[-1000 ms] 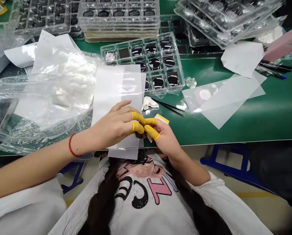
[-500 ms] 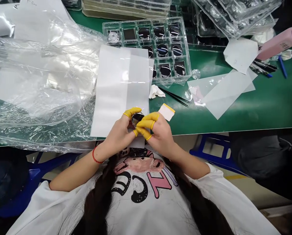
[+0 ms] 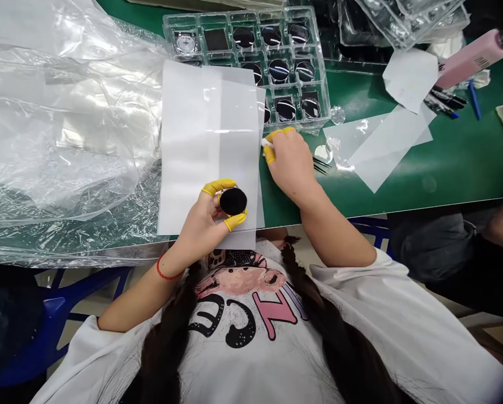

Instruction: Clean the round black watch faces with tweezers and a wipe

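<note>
1. Gripping blk disc (image 3: 233,201) by rim w/ fingers of L hand (image 3: 203,221), over white sheets (image 3: 192,151).
2. Pinching white tissue (image 3: 267,143) w/ fingers of R hand (image 3: 293,163), approx 1 o'clock from disc.
3. Has tweezers (image 3: 320,163) at R hand's 3 o'clock, clear tray (image 3: 321,70) at disc's 12 o'clock, on green surface (image 3: 449,177).

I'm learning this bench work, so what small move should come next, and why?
Probably bring the white wad over to the dark disc: the right hand is at the wad, while the left hand holds the disc by its edge, leaving its dark face uncovered. Whether the wad is already gripped is hard to tell.
</note>
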